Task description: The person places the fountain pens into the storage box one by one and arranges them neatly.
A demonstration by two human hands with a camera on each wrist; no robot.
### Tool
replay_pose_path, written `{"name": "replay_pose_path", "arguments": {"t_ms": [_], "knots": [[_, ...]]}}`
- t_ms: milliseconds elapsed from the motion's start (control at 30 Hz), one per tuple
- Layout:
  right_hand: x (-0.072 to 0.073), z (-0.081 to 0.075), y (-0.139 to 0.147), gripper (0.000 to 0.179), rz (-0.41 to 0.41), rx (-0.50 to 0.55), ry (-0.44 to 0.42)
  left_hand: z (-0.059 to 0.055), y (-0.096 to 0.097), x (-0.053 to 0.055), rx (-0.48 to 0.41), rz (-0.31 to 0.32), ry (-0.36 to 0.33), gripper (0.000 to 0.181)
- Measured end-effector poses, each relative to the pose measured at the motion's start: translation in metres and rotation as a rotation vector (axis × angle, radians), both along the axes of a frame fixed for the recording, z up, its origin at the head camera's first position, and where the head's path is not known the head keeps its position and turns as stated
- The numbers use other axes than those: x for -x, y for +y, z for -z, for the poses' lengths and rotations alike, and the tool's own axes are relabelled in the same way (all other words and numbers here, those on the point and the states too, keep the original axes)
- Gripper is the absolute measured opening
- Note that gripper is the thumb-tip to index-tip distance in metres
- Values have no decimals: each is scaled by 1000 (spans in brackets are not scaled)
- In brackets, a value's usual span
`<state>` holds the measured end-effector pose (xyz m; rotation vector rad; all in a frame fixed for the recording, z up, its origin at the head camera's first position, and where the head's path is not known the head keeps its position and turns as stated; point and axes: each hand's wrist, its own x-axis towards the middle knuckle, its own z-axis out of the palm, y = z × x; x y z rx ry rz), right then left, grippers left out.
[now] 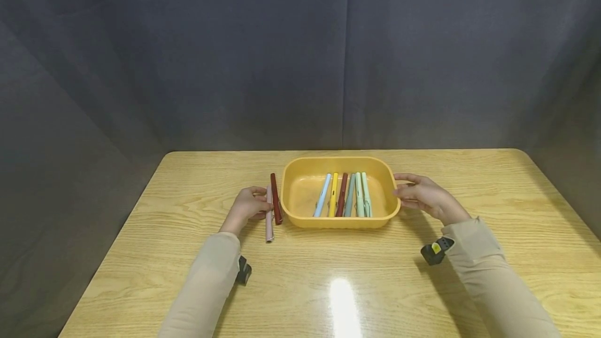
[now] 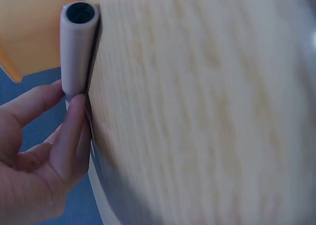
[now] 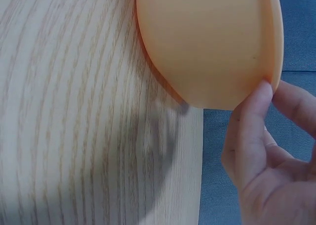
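My left hand [image 1: 246,205] pinches a pale pink pen [image 1: 269,223] between thumb and fingers, left of the yellow plastic basket [image 1: 340,222]. In the left wrist view, one end of the pink pen [image 2: 76,52] shows a dark round opening. Right beside it, a dark red pen [image 1: 275,197] lies against the basket's left side. My right hand [image 1: 427,197] holds the basket's right rim; the right wrist view shows its fingertips [image 3: 261,94] at the edge. Inside lie several pens side by side: light blue [image 1: 322,195], yellow [image 1: 334,194], dark red [image 1: 342,194], grey-green [image 1: 349,195] and mint green [image 1: 359,194].
The basket stands on a light wood table [image 1: 291,286], near its far edge. Dark grey cloth [image 1: 253,67] hangs behind and at both sides. A bright light reflection [image 1: 345,306] falls on the tabletop in front.
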<state>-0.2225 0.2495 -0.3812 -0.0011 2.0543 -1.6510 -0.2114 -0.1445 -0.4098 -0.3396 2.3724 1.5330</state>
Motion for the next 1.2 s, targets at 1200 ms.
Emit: {"name": "replay_pose_path", "arguments": {"t_ms": [1200], "knots": [[1, 1, 1, 68, 8, 15, -1, 1, -11, 0, -148, 4, -16, 61]]}}
